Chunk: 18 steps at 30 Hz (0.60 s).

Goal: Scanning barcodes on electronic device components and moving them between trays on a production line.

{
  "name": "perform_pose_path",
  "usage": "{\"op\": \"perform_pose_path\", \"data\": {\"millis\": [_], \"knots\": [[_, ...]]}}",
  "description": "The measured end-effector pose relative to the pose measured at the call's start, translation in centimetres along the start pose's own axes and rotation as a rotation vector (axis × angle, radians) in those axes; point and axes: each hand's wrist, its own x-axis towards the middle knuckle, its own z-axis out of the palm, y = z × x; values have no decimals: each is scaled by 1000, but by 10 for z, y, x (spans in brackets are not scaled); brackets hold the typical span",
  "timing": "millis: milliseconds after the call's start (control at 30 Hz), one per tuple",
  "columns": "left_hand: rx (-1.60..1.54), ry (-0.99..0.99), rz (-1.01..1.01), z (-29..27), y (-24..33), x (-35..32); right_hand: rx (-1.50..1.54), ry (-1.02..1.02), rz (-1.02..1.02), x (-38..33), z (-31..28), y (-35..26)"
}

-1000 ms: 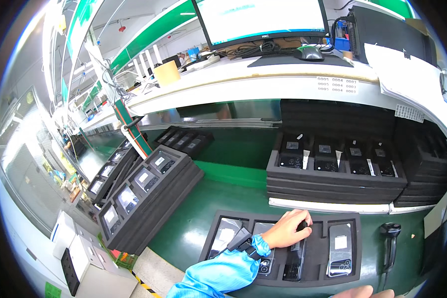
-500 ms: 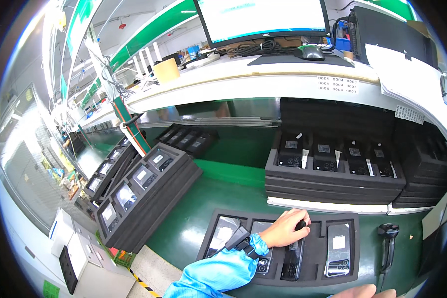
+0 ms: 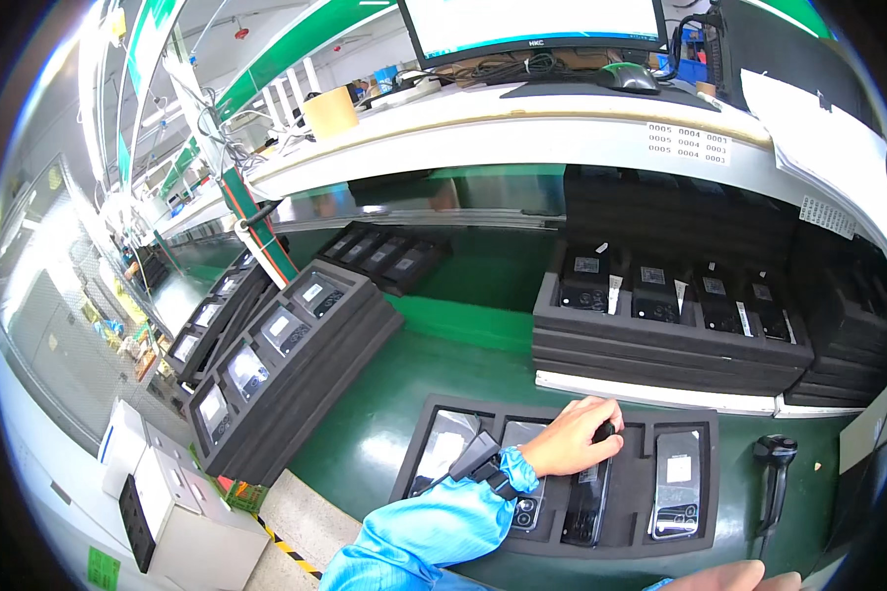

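My left hand [image 3: 570, 436], in a blue sleeve with a black strap at the wrist, reaches over a dark foam tray [image 3: 634, 540]. Its fingers are closed around the upper end of a black phone [image 3: 585, 507] in the third compartment from the left. That phone looks narrower than the others, as if tilted; my fingers hide part of its upper end. Phones also lie in the first, second and fourth slots, the fourth phone [image 3: 677, 485] bearing a white label. At the lower edge, my right hand [image 3: 729, 577] shows only partly, apart from the tray.
A barcode scanner [image 3: 775, 483] lies right of the tray on the green work surface. Stacked foam trays with phones stand at the left [image 3: 301, 394] and back right [image 3: 660, 345]. A white shelf [image 3: 522, 148] bearing a monitor [image 3: 532, 22] crosses above; a post [image 3: 256, 231] rises at left.
The view has shifted slightly, so the tray sits a little higher and further right in the picture. My left hand keeps its grip on the phone, almost unmoved relative to the tray.
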Motion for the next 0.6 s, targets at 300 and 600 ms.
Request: {"op": "perform_pose_path", "data": {"millis": [300,600], "knots": [[-8,-2,-9,0,0,1,-41,-2,39,-4,0,-6],[-16,16,17,-1,-3,1,-37,105,-315,15,-9,36]]}}
